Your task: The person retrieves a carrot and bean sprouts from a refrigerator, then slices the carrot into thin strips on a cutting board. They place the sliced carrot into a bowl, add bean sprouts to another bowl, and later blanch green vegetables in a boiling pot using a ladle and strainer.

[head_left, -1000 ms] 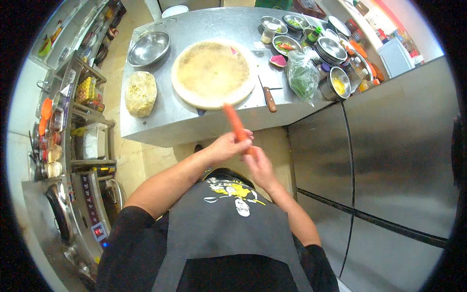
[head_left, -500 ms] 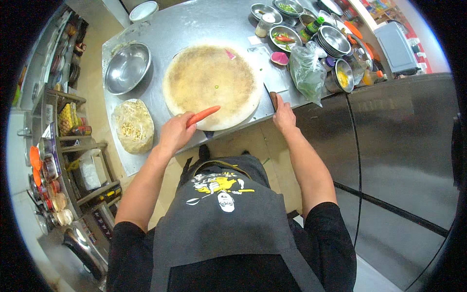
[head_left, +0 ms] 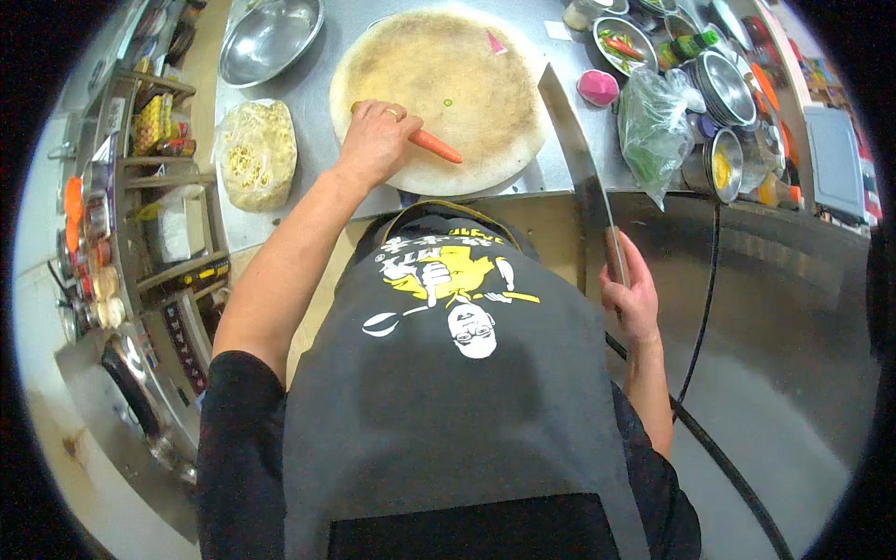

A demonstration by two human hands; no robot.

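Holding an orange carrot (head_left: 437,147), smooth and tapered, beneath curled fingers of the left hand (head_left: 376,142), at about seven o'clock on a round chopping board (head_left: 425,70). Concealing the carrot's thicker end under the knuckles; pointing the slim tip toward four o'clock; leaving unclear any contact with the board. Wrapping the right hand (head_left: 635,294) around the wooden handle of a long steel kitchen knife (head_left: 577,145), out past four o'clock, with blade slanting up beside the rim, turned nearly edge-on and hard to judge for width.

Pictured on the pale, scuffed board: a tiny green ring (head_left: 448,103) near centre and a pink scrap (head_left: 496,44) between one and two o'clock.

Seen on the shiny metal tabletop (head_left: 315,121): a clear bag of pale yellow strands (head_left: 257,159) between eight and nine; a polished bowl (head_left: 271,39) between nine and ten, cropped by the top edge; a pink chunk (head_left: 597,88) near three; and, just beyond, a crumpled plastic bag (head_left: 658,131), blurring green contents.
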